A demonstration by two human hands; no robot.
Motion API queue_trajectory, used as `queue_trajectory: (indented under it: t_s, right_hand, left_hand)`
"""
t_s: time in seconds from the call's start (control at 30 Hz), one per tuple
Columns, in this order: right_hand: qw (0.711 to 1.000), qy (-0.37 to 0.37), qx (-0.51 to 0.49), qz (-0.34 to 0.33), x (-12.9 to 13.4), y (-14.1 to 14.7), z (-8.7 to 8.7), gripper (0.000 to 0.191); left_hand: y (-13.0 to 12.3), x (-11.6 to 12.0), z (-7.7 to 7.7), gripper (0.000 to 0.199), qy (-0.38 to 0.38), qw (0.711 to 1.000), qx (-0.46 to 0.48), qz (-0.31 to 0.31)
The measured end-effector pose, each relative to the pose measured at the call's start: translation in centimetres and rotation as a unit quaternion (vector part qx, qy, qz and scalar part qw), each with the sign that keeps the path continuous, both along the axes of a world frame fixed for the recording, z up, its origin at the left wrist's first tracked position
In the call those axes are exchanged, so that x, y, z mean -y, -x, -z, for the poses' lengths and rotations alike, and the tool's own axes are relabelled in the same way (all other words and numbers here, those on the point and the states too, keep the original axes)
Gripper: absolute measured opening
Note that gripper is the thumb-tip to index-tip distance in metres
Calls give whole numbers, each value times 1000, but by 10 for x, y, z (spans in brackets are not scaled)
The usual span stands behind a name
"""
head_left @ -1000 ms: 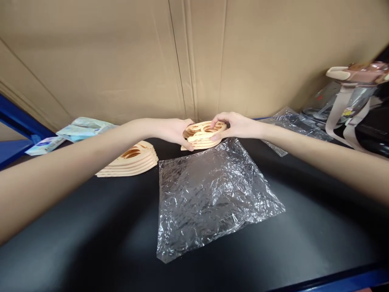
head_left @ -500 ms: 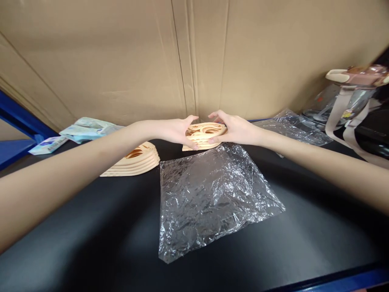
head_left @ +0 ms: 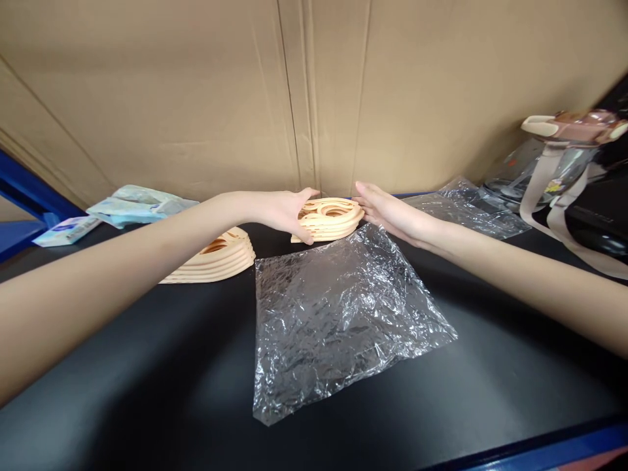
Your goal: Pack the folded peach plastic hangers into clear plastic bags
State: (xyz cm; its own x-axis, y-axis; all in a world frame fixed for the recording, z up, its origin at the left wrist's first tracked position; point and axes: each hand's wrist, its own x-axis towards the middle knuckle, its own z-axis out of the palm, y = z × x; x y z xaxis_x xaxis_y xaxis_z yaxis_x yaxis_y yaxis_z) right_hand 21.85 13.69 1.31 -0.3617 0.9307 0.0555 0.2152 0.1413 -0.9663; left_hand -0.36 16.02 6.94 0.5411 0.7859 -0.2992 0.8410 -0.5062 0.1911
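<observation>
A small stack of pale wooden cut-out pieces (head_left: 336,222) lies near the cardboard at the back of the black table. My left hand (head_left: 292,212) is wrapped around its left end, thumb at the front and fingers behind. At the stack's right end, my right hand (head_left: 385,208) is open, its fingers straight and close together, the tips touching or very near the pieces. A second stack of the same pieces (head_left: 223,260) sits to the left, partly hidden behind my left forearm. In front of the held stack, a clear plastic bag (head_left: 343,320) lies flat and crinkled.
Upright cardboard (head_left: 206,98) closes off the back. Blue tissue packs (head_left: 137,206) lie at the left. At the right are another clear plastic bag (head_left: 471,206) and a transparent bottle (head_left: 572,163) with a strap. A blue rail (head_left: 564,451) edges the table's front.
My right hand has let go of the stack's right end; its fingers have straightened and its thumb has come off the front. My left hand keeps its hold. The view has shifted slightly.
</observation>
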Motion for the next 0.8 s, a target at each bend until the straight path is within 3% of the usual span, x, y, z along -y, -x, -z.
queue_trajectory:
  t_s: [0.17, 0.33, 0.8]
  right_hand:
    - [1000, -4, 0, 7, 4, 5, -1, 69]
    - [999, -5, 9, -50, 11, 6, 1, 72]
    - [996, -34, 42, -67, 19, 9, -3, 79]
  left_hand:
    - [-4, -2, 1, 111, 0, 1000, 1, 1]
    - [-2, -8, 7, 110, -4, 1000, 21, 14]
    - [-3, -15, 7, 110, -3, 1000, 8, 21]
